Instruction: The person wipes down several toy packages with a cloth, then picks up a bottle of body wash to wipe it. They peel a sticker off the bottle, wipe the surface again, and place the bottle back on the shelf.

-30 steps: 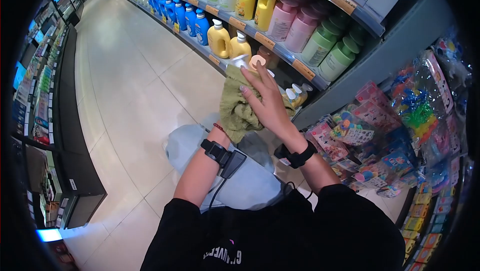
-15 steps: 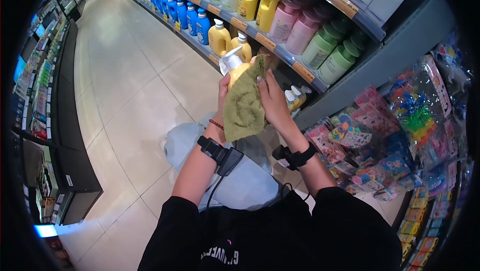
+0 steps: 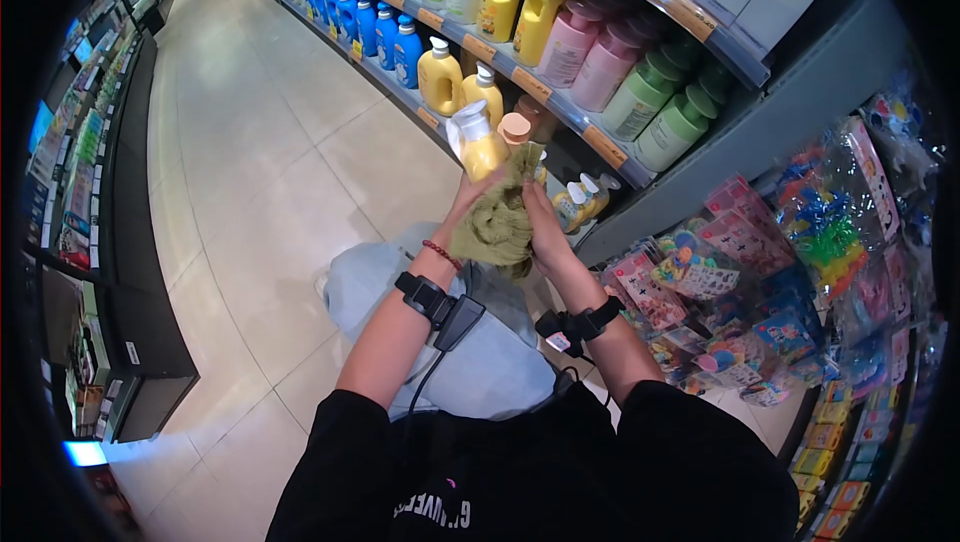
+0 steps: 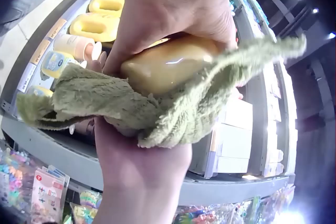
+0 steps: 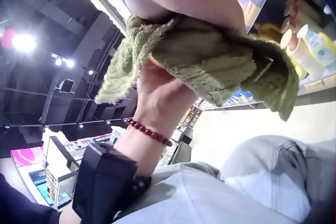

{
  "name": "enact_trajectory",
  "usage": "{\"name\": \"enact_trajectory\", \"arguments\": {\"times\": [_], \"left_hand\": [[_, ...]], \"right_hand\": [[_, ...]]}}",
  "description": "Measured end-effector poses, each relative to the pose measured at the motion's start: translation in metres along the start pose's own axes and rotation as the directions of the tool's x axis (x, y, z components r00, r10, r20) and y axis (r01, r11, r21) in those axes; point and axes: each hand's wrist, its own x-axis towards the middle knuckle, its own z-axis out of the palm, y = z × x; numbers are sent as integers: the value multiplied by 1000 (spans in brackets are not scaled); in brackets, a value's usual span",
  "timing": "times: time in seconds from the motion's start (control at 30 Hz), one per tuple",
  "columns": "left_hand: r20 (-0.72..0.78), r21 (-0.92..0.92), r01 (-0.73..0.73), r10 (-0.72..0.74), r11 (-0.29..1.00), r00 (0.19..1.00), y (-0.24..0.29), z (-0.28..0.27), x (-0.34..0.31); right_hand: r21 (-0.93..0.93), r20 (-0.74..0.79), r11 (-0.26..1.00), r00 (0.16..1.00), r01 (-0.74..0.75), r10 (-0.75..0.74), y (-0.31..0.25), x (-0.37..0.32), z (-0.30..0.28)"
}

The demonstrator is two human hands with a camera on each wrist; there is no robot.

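Note:
A yellow bottle (image 3: 484, 154) with a white pump top (image 3: 468, 122) is gripped by the left hand (image 3: 467, 204), its top tilted up and away from the body. In the left wrist view, that hand (image 4: 176, 11) curls round the smooth yellow base (image 4: 169, 65). A green cloth (image 3: 498, 220) is bunched against the bottle's lower part. The right hand (image 3: 543, 227) holds the cloth from the right side; in the right wrist view the cloth (image 5: 210, 66) covers its fingertips and the bottle.
Shelves hold yellow bottles (image 3: 440, 76), blue bottles (image 3: 407, 52), pink bottles (image 3: 567, 42) and green bottles (image 3: 640, 92). A peach-capped container (image 3: 515, 129) stands just beyond the hands. Hanging toy packets (image 3: 745, 222) are at the right, a dark display unit (image 3: 130, 342) at the left.
The cloth has slid down from over the bottle and bunched lower, leaving the pump and upper body uncovered. The right hand moved from the top of the cloth to its lower right side.

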Motion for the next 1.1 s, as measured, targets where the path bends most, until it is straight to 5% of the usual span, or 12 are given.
{"name": "enact_trajectory", "arguments": {"times": [0.07, 0.2, 0.3, 0.4, 0.5, 0.6, 0.73, 0.83, 0.97, 1.1], "left_hand": [[-70, 74, 28, -23, 997, 997, 1, 6, 0], [28, 319, -202, 204, 926, 979, -10, 14, 7], [47, 576, -334, 378, 746, 925, -18, -3, 16], [48, 833, -311, 501, 457, 864, -1, 4, 8], [-5, 954, -141, 485, 265, 874, 2, 5, 4], [3, 970, -123, 499, 208, 866, -2, 0, 5], [50, 992, -102, 486, 81, 873, 5, 12, -3], [108, 994, -108, 471, -27, 876, 6, 16, -5], [199, 979, -154, 451, -134, 870, 7, 20, -9], [244, 966, -181, 425, -183, 872, 10, 24, -11]], "right_hand": [[74, -10, 993, 995, -94, 95, 1, -3, 5], [213, 98, 919, 943, -333, 319, -31, -13, 11], [137, 158, 946, 949, -295, 273, -12, 0, -16], [-200, 160, 962, 963, -184, 218, -29, -2, -24], [-230, -123, 973, 991, 20, -50, -29, -1, -29], [-262, -162, 961, 978, 86, -132, -42, 0, -52], [21, -156, 1000, 988, 3, 0, -58, -3, -77], [-302, -251, 953, 966, -16, -64, -88, -23, -34], [-565, -172, 762, 859, 315, -482, -71, -16, -22], [-631, -274, 749, 845, 202, -459, -74, -22, -6]]}}
